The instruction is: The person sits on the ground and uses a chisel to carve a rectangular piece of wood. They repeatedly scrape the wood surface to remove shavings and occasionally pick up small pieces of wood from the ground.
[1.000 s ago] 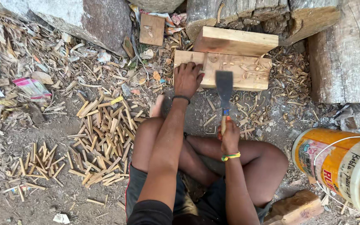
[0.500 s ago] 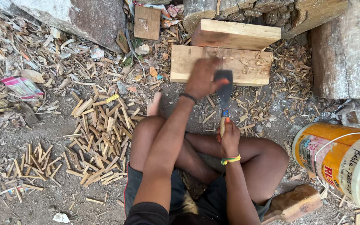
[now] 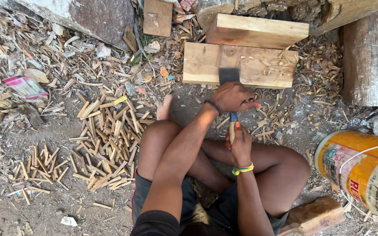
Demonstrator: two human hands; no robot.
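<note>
I sit cross-legged on the dirt facing a pale wooden block (image 3: pixel 202 65), with a second block (image 3: pixel 259 29) lying behind it. A wide flat chisel (image 3: pixel 228 75) rests its dark blade on the near block's top. My left hand (image 3: pixel 233 97), a black band at its wrist, is closed over the tool just below the blade. My right hand (image 3: pixel 240 143), wearing a green and yellow bracelet, grips the wooden handle lower down, above my legs. The left hand hides the tool's neck.
Split wooden sticks (image 3: pixel 106 135) lie piled on my left, with curled shavings (image 3: pixel 316 83) to the right of the block. An orange and white bucket (image 3: pixel 364 175) stands at the right. A log (image 3: pixel 370 52), a rock (image 3: pixel 92 17) and a wood chunk (image 3: pixel 316 214) surround me.
My left hand left the block's surface and came down onto the chisel. The chisel moved forward so its blade now sits on the block.
</note>
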